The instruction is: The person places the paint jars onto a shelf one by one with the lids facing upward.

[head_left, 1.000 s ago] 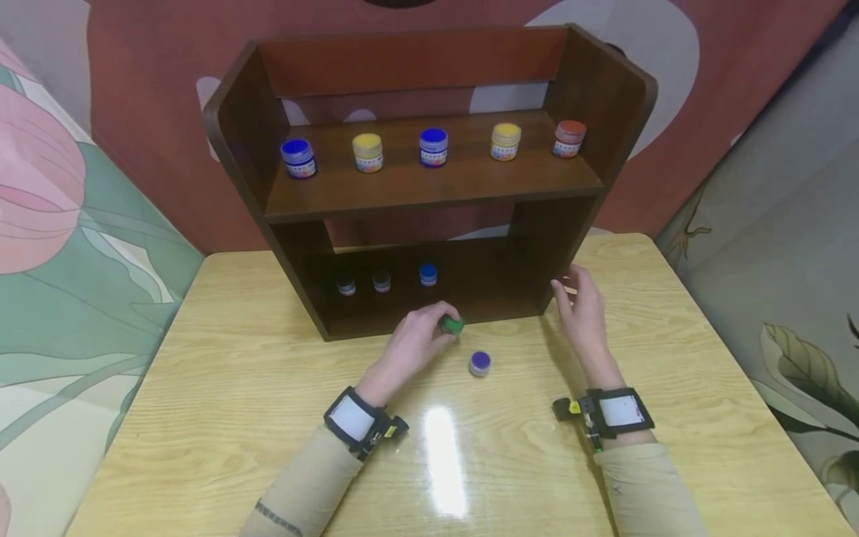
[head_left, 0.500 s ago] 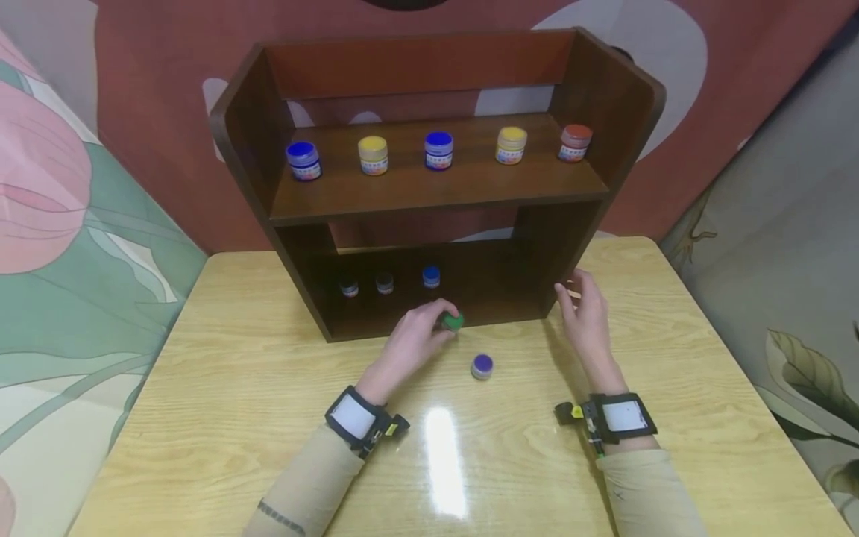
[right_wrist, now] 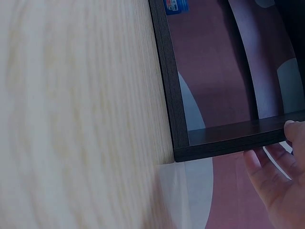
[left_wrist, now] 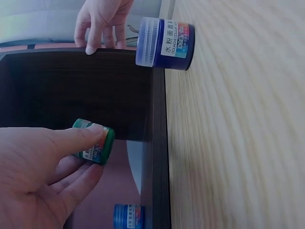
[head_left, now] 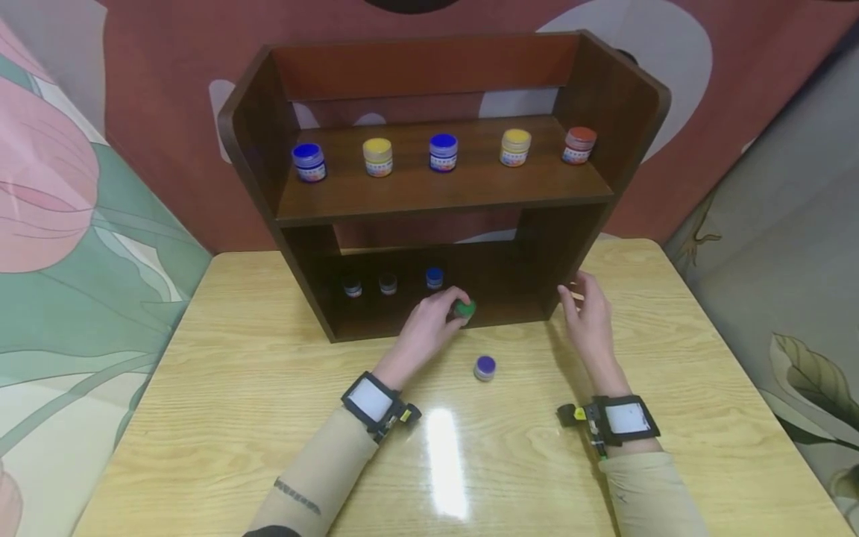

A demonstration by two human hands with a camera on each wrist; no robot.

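Observation:
My left hand [head_left: 427,322] pinches a small green-lidded gouache paint jar [head_left: 464,309] between thumb and fingers, at the front of the lower compartment of a dark wooden shelf [head_left: 443,200]. In the left wrist view the jar [left_wrist: 106,145] is tilted, its label partly covered by the thumb. My right hand [head_left: 592,322] is at the shelf's right side panel [right_wrist: 228,144], thumb over its front edge and fingers along the outer side. A purple-lidded jar [head_left: 485,368] stands on the table in front of the shelf, between the hands.
On the upper shelf stand several jars, including a yellow jar [head_left: 378,157] and a red jar [head_left: 579,145]. Lower down are two dark jars, one being the left dark jar [head_left: 352,286], and a blue jar [head_left: 434,278]. The wooden table [head_left: 221,418] reaches back to a patterned wall.
My left hand has moved forward and slightly right with the green jar, from the table's side of the shelf's front edge into the lower compartment. The right hand keeps its place.

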